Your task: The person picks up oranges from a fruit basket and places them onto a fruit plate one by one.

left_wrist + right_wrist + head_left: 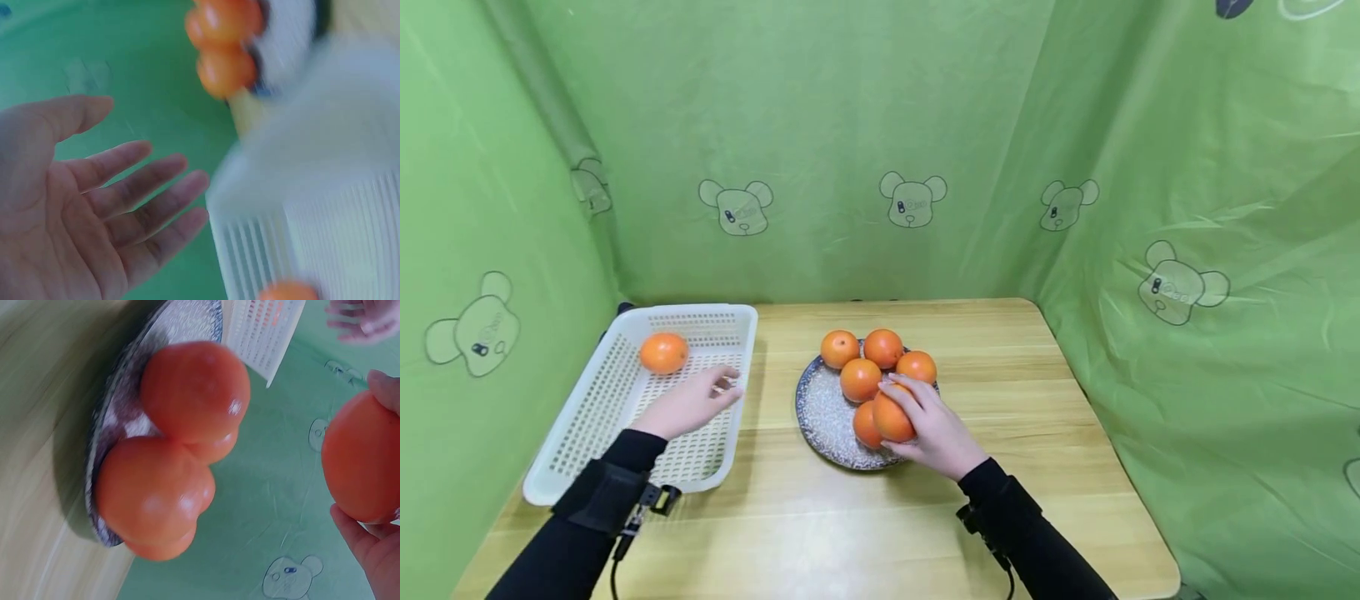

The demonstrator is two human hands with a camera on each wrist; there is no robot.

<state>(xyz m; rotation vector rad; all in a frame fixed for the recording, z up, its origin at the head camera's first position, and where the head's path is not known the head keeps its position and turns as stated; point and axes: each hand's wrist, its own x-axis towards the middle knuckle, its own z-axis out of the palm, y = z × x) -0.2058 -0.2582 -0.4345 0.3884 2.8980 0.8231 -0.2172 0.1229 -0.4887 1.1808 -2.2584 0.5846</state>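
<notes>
My right hand (942, 435) grips a smooth orange (892, 415), thumb on one side and fingers on the other. In the right wrist view that held orange (361, 459) is raised apart from the others. Below it, a speckled plate with a dark blue rim (827, 429) bears several more oranges (860, 380), grouped toward its back and right. My left hand (691, 403) hovers over the right side of a white plastic basket (565, 454), its fingers loosely spread and holding nothing. One orange (664, 353) lies in the basket, near its back left.
Basket and plate stand side by side on a light wooden table (1000, 517), with a strip of wood between them. Green curtains with bear faces (827, 125) enclose the back and both sides. A small camera with a cable (662, 500) is strapped to the left wrist.
</notes>
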